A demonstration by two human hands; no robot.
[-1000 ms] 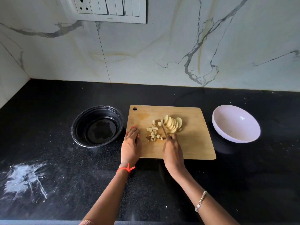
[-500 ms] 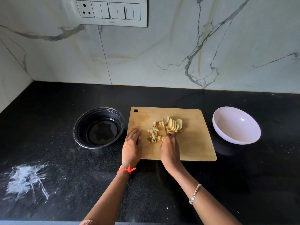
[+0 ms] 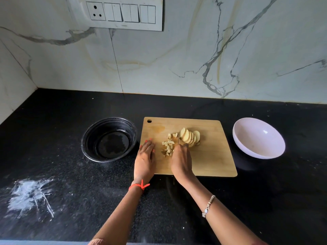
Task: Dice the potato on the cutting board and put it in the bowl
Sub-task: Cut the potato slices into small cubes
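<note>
The fingers of my right hand [image 3: 182,161] are curled tight round the knife [image 3: 178,138], blade pointing away from me, just left of the slices [image 3: 190,137] fanned rightward across the board [image 3: 212,156]. My left hand [image 3: 145,160] lies flat, fingers straight, on the board's left edge, with the dice [image 3: 168,145] between both hands. The bowl [image 3: 258,138] stands on the desk right of the board.

Cutting board [image 3: 212,156] between left bowl [image 3: 90,138] and right bowl [image 3: 247,135]; slices [image 3: 189,137] apparently touching dice [image 3: 168,145].

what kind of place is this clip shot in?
Probably a home kitchen: black stone countertop, marble-look backsplash with a switch panel, and a wooden cutting board carrying potato slices.
</note>
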